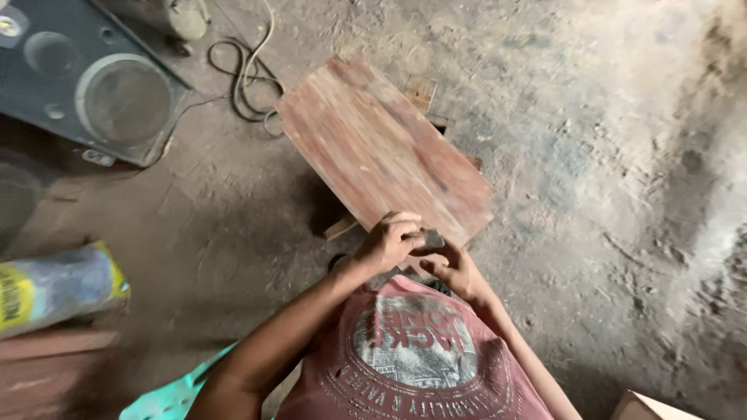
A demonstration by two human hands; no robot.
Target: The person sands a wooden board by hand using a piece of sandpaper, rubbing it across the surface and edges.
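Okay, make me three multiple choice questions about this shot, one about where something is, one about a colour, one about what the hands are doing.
1. Where does the loudspeaker lie?
A. upper left
B. lower right
C. on the board

2. What colour is the wooden board?
A. blue
B. reddish brown
C. white

3. What are the left hand and right hand doing?
A. resting apart on the floor
B. together gripping a small dark thing at the board's near edge
C. holding the cable

Answers: 1 A, it lies on the floor at the picture's upper left. 2 B, its planks look reddish brown. 3 B, both hands' fingers close round it.
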